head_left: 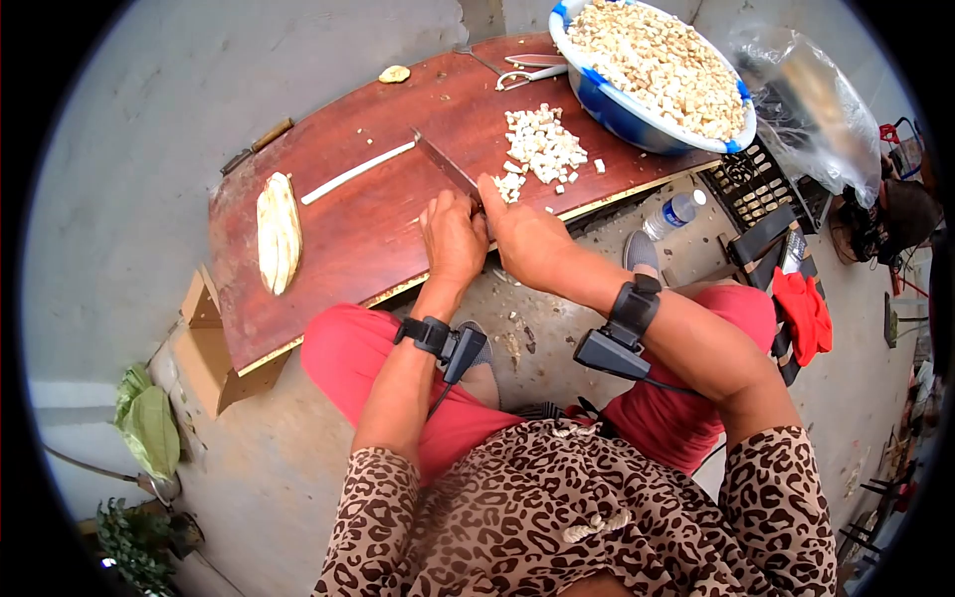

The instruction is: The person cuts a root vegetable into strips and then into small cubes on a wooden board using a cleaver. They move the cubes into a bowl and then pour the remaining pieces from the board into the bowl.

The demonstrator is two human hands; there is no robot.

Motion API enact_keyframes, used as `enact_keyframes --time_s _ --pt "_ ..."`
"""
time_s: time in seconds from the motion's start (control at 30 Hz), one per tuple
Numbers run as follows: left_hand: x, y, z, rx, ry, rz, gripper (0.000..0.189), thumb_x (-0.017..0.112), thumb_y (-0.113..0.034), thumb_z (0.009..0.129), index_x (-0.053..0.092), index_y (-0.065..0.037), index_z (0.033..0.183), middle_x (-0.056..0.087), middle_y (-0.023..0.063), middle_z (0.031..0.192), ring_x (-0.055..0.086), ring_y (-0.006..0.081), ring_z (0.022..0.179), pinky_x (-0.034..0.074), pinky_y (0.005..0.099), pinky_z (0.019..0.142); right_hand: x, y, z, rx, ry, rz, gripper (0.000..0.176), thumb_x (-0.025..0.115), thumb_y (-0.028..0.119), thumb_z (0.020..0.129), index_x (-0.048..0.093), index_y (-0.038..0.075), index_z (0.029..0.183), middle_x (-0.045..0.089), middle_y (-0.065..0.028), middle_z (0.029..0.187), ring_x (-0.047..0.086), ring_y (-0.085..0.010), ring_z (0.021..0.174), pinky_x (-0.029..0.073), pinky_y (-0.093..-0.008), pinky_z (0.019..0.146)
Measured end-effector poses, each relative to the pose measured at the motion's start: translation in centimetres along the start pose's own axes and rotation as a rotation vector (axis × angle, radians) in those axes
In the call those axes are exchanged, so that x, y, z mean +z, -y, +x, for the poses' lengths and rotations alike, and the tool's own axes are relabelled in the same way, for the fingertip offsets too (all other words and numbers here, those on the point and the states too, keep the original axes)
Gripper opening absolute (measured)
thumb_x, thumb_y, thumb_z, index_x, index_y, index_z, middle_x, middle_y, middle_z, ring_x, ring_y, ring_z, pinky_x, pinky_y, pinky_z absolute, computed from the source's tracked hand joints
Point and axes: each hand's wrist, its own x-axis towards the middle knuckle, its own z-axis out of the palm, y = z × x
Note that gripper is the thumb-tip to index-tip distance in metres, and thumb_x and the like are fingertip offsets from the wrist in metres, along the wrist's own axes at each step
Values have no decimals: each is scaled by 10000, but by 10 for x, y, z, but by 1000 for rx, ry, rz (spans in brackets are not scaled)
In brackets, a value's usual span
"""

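Reddish-brown tabletop [368, 224] bears small white cubes [545, 145] and a pale, yellow-streaked peeled vegetable [279, 235]; right hand [527, 239] grasps the knife [448, 165], left hand [454, 237] curls alongside, grip unclear.

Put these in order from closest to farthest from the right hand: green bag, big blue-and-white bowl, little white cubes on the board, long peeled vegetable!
From the right hand:
1. Little white cubes, just ahead of it
2. Big blue-and-white bowl, ahead and to the right
3. Long peeled vegetable, over on the left
4. Green bag, far left on the floor
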Motion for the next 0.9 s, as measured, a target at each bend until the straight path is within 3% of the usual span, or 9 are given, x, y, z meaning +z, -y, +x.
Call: enact_keyframes --time_s 0.27,0.37,0.47,0.63,0.7,0.83,0.9 --pt "7 4 2 59 -47 30 91 669 -125 780 655 -46 822 591 146 886 557 353 906 419 456 801 -6 -9 7 49 -9 60 649 524 102 865 231 6 1437 662 -279 969 654 -435 901 519 -506 754" --pt "-3 7 17 76 73 120 85 656 -122 781 658 -54 832 593 147 888 558 353 904 419 462 803 -9 -13 7 88 -41 59 656 518 53 848 228 -9 1433 655 -305 950 650 -450 900 514 -517 759" --pt "-17 29 48 35 55 237 146 648 -118 782 667 -54 911 605 162 961 562 358 992 432 470 860 -15 -12 2 83 -67 82 662 509 -1 825 228 -34 1423 648 -321 930 643 -464 901 514 -519 757" --pt "-52 75 85 -42 38 419 329 631 -147 818 627 -51 1133 565 166 1198 525 340 1130 438 473 939 -10 -11 -21 -33 -51 181 654 538 68 880 221 -27 1444 619 -307 789 613 -494 767 478 -542 693" --pt "-60 94 89 -118 81 450 344 646 -183 824 626 -63 1146 563 166 1228 527 347 1142 433 470 955 -9 -11 -29 -66 -40 192 660 550 81 882 223 -14 1448 616 -304 765 609 -497 750 476 -542 683" --pt "-65 108 85 -259 166 495 344 649 -227 844 624 -79 1154 582 149 1189 545 346 1123 418 504 938 -6 -23 -32 -24 19 236 650 565 107 889 244 11 1446 626 -308 805 613 -494 792 483 -538 720" --pt "-65 107 86 -212 157 545 274 633 -216 860 643 -69 1091 598 157 1142 553 340 1112 416 515 919 -11 -27 -31 4 24 224 643 568 107 887 256 16 1442 633 -310 839 617 -487 831 486 -533 753"
